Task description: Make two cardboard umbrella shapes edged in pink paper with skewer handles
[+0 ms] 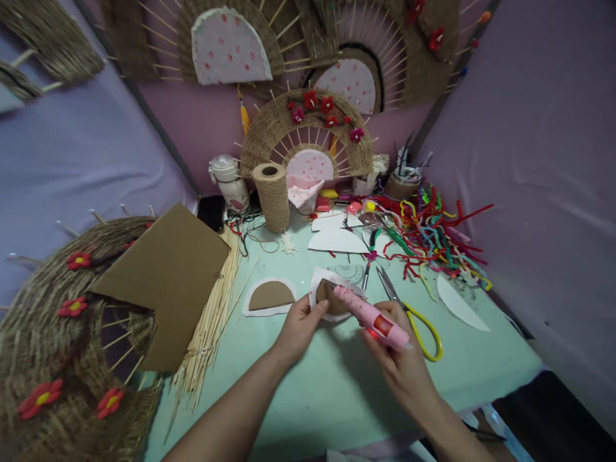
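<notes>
Between the thumb and fingers of my left hand (301,327) is a brown cardboard half-circle (332,301) lying on white cloth (315,282) with pink spots. My right hand (397,353) is wrapped round a pink glue gun (373,317), and a red light glows under its body. The gun's tip points at the cardboard's upper edge; whether it touches I cannot tell. Left of my hands, a second cardboard half-circle (271,295) lies flat on a white cloth piece. Scissors (414,321) with yellow handles rest just right of the glue gun.
Bamboo sticks (212,321) and a large cardboard sheet (168,282) lie at the left, beside a woven twine fan (58,333). A twine spool (272,199) and a white jar (231,183) stand at the back. Coloured pipe cleaners (433,231) are heaped at the right near white half-circles (339,242).
</notes>
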